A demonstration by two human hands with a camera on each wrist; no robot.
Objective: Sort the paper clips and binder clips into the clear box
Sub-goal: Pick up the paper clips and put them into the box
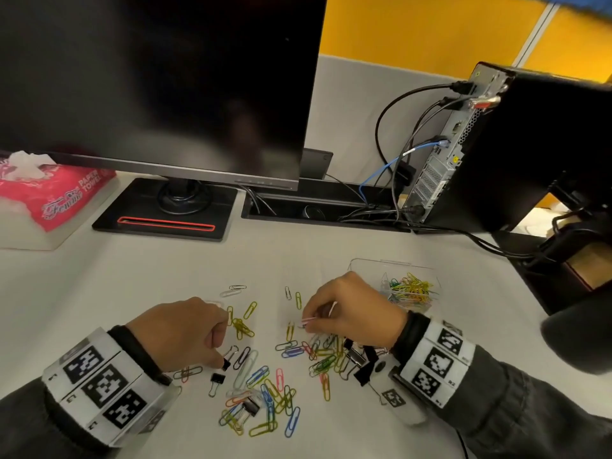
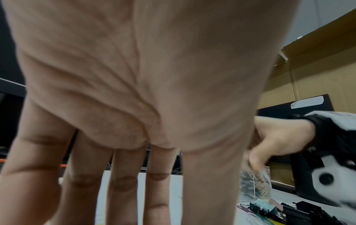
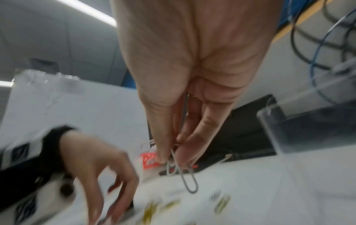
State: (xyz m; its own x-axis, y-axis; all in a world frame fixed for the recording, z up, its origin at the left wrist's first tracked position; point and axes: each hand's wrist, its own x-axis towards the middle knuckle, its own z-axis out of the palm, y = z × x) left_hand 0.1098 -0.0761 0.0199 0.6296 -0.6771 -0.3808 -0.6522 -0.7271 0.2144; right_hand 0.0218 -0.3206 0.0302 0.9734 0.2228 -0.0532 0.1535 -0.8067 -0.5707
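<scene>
Many coloured paper clips (image 1: 265, 389) lie scattered on the white desk, with small black binder clips (image 1: 217, 379) among them. My left hand (image 1: 221, 357) reaches down, and its thumb and fingertips pinch a black binder clip (image 1: 226, 363) on the desk. My right hand (image 1: 308, 321) hovers right of centre and pinches a few pale paper clips (image 3: 179, 169) that hang from its fingertips. The clear box (image 1: 414, 266) stands just right of that hand, with a heap of coloured clips (image 1: 410, 289) inside. The left wrist view hides the left fingertips.
A dark monitor (image 1: 149, 77) on a black base (image 1: 165, 210) fills the back left. A pink paper towel pack (image 1: 49, 193) lies far left. A computer tower (image 1: 496, 144) with cables (image 1: 394, 134) and a cable trough (image 1: 314, 207) bound the back right.
</scene>
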